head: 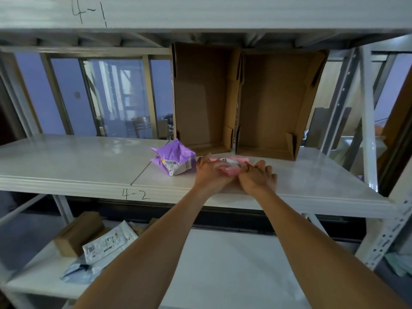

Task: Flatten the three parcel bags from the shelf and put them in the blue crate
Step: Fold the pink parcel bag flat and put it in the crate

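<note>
A crumpled pink parcel bag [231, 165] lies on the white middle shelf [89, 161] marked 4-2. My left hand [208, 172] grips its left end and my right hand [258, 176] grips its right end, both resting on the shelf board. Just left of my hands sits a crumpled purple parcel bag [172, 158] with a white shipping label, untouched. No blue crate shows in this view.
Two open cardboard boxes [205, 97] [274, 103] stand on their sides at the back of the shelf behind the bags. The lower shelf holds a small cardboard box [77, 233] and grey and white mailer bags [107, 244]. A metal upright [388, 237] rises at the right.
</note>
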Demonstrator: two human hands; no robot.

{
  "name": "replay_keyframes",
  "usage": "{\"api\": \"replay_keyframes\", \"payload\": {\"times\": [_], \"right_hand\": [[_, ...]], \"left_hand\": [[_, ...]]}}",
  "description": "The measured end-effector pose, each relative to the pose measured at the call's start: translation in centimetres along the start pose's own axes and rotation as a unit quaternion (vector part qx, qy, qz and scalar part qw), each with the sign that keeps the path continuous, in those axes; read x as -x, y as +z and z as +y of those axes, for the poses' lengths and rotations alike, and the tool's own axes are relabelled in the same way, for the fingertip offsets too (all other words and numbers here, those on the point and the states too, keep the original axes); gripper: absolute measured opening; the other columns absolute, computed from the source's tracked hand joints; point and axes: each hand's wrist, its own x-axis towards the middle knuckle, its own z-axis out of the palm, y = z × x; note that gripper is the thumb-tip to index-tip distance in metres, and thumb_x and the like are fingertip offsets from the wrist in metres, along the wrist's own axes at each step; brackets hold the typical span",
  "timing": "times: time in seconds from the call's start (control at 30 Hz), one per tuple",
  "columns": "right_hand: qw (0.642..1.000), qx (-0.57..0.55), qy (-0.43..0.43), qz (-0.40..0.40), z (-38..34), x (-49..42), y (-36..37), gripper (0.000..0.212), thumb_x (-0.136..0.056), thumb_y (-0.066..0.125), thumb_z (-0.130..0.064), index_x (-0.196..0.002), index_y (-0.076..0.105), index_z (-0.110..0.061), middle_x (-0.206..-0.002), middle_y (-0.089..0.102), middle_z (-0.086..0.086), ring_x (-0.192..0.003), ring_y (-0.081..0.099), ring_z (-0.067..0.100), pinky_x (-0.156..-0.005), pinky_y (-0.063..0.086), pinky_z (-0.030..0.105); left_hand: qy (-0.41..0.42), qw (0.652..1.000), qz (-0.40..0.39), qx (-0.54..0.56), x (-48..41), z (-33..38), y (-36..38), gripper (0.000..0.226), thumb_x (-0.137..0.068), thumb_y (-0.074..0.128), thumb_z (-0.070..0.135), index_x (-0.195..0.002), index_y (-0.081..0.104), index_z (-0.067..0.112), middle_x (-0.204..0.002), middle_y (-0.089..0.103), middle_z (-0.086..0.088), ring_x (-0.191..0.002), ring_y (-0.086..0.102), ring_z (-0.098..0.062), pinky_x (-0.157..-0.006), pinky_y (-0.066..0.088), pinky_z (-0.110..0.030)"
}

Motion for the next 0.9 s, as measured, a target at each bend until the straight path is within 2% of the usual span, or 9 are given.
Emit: {"api": "replay_keyframes", "payload": {"times": [0.07,0.13,0.2,0.27,0.4,0.53,0.63,0.77,0.9], "right_hand": [[1.0,0.013,0.003,0.001,-0.1,-0.1,0.2,0.05,-0.103,0.02,-0.045,-0.132,0.056,-0.025,-0.12,0.046,0.007,-0.11,0.043,0.026,-0.085,0.033,0.04],[1.0,0.02,0.002,0.001,-0.1,-0.2,0.4,0.051,-0.104,0.019,-0.045,-0.133,0.056,-0.025,-0.12,0.047,0.007,-0.11,0.043,0.027,-0.082,0.03,0.04],[1.0,0.022,0.004,0.003,-0.1,-0.2,0.5,0.052,-0.104,0.019,-0.045,-0.134,0.055,-0.024,-0.124,0.049,0.008,-0.112,0.043,0.027,-0.082,0.03,0.04],[1.0,0.013,0.008,0.005,-0.2,-0.2,0.3,0.051,-0.105,0.021,-0.045,-0.134,0.054,-0.021,-0.128,0.051,0.008,-0.115,0.044,0.027,-0.085,0.031,0.04],[1.0,-0.01,0.016,0.018,-0.3,0.1,-0.1,0.051,-0.105,0.023,-0.044,-0.133,0.054,-0.014,-0.132,0.054,0.01,-0.12,0.045,0.029,-0.092,0.035,0.041],[1.0,0.0,0.014,0.009,-0.4,-0.2,0.2,0.055,-0.105,0.022,-0.045,-0.134,0.056,-0.013,-0.133,0.057,0.011,-0.12,0.047,0.029,-0.091,0.035,0.041],[1.0,0.017,0.015,0.005,-0.3,-0.4,0.5,0.055,-0.103,0.023,-0.045,-0.133,0.058,-0.015,-0.13,0.059,0.01,-0.118,0.048,0.028,-0.084,0.031,0.04],[0.999,0.05,-0.001,-0.005,-0.2,-0.5,0.6,0.045,-0.104,0.03,-0.039,-0.135,0.058,-0.021,-0.132,0.057,0.007,-0.12,0.048,0.029,-0.088,0.034,0.04],[0.998,0.056,0.006,-0.007,-0.3,-0.3,0.2,0.041,-0.103,0.035,-0.033,-0.135,0.057,-0.021,-0.131,0.057,0.008,-0.12,0.048,0.029,-0.092,0.036,0.04]], "left_hand": [[0.01,0.999,-0.007,0.03,-0.1,-0.5,0.1,0.043,-0.083,0.081,0.035,-0.123,0.075,0.019,-0.135,0.07,0.001,-0.15,0.033,-0.026,-0.127,0.02,-0.039],[0.0,0.997,0.019,0.07,-0.1,-0.8,0.4,0.044,-0.076,0.081,0.035,-0.115,0.077,0.014,-0.123,0.073,-0.002,-0.135,0.054,-0.025,-0.116,0.041,-0.037],[-0.027,0.991,0.05,0.125,-0.3,-0.9,0.4,0.039,-0.078,0.082,0.028,-0.113,0.077,0.01,-0.108,0.068,0.01,-0.108,0.064,-0.005,-0.094,0.05,-0.012],[-0.037,0.987,0.047,0.148,-0.1,-0.9,0.3,0.024,-0.086,0.079,0.014,-0.109,0.081,0.008,-0.097,0.059,0.023,-0.093,0.058,0.008,-0.078,0.043,0.003],[-0.038,0.986,0.06,0.151,0.1,-1.4,0.5,0.02,-0.088,0.075,0.011,-0.105,0.084,0.015,-0.11,0.077,0.007,-0.104,0.07,-0.011,-0.095,0.058,-0.027],[-0.069,0.976,0.049,0.202,0.0,-1.7,0.0,0.021,-0.089,0.073,0.007,-0.106,0.084,0.013,-0.112,0.07,0.01,-0.104,0.064,-0.009,-0.086,0.05,-0.014],[-0.109,0.965,0.043,0.236,-0.1,-1.5,-0.2,0.018,-0.089,0.078,0.013,-0.106,0.084,0.014,-0.111,0.067,0.012,-0.104,0.06,-0.009,-0.083,0.046,-0.016],[-0.134,0.961,0.072,0.233,-0.3,-1.4,0.0,0.013,-0.087,0.076,0.012,-0.098,0.084,0.012,-0.108,0.067,0.01,-0.102,0.059,-0.01,-0.085,0.044,-0.02],[-0.138,0.967,0.086,0.194,-0.4,-1.3,0.3,0.013,-0.089,0.075,0.02,-0.092,0.083,0.01,-0.092,0.07,0.006,-0.082,0.06,-0.007,-0.084,0.052,-0.028]]}}
